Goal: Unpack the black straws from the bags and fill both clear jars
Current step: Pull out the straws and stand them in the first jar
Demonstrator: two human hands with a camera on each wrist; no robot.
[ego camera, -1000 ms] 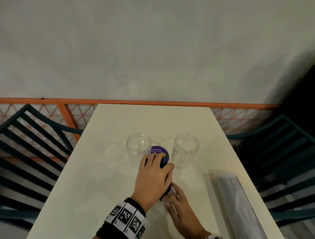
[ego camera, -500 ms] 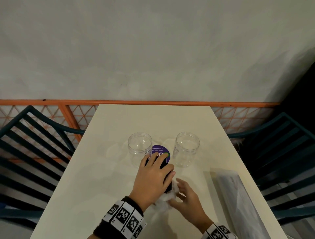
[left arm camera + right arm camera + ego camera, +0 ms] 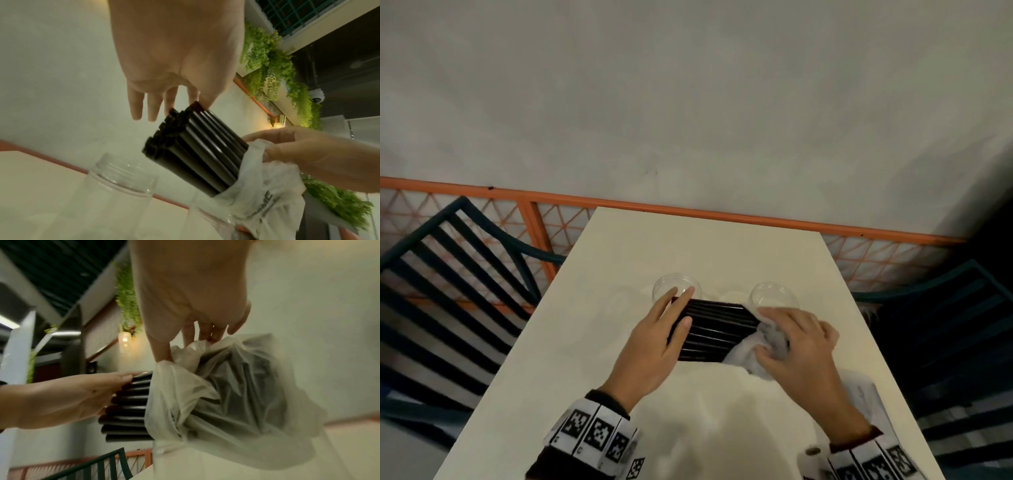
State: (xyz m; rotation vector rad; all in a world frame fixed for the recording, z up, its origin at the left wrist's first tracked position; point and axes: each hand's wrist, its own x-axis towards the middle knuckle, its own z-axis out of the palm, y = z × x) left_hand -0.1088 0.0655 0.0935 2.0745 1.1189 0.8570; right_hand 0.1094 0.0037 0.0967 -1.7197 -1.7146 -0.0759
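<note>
A bundle of black straws (image 3: 715, 329) (image 3: 195, 149) (image 3: 127, 408) lies crosswise just in front of two clear jars (image 3: 667, 282) (image 3: 774, 296), both without straws. Its right end is still inside a translucent plastic bag (image 3: 743, 349) (image 3: 263, 194) (image 3: 236, 394). My left hand (image 3: 685, 306) (image 3: 170, 110) has straight fingers laid against the bare left ends of the straws. My right hand (image 3: 763, 334) (image 3: 185, 348) pinches the bunched bag at the bundle's right end.
The cream table (image 3: 705, 246) runs out to an orange rail (image 3: 688, 209) and a grey wall. Dark slatted chairs stand at the left (image 3: 448, 291) and the right (image 3: 945, 325). Another pale bag (image 3: 866, 397) lies by my right forearm.
The bundle pointed away from me with my left hand wrapped over it. It now lies crosswise with bare black straws showing, and the bag has been pulled back to the right.
</note>
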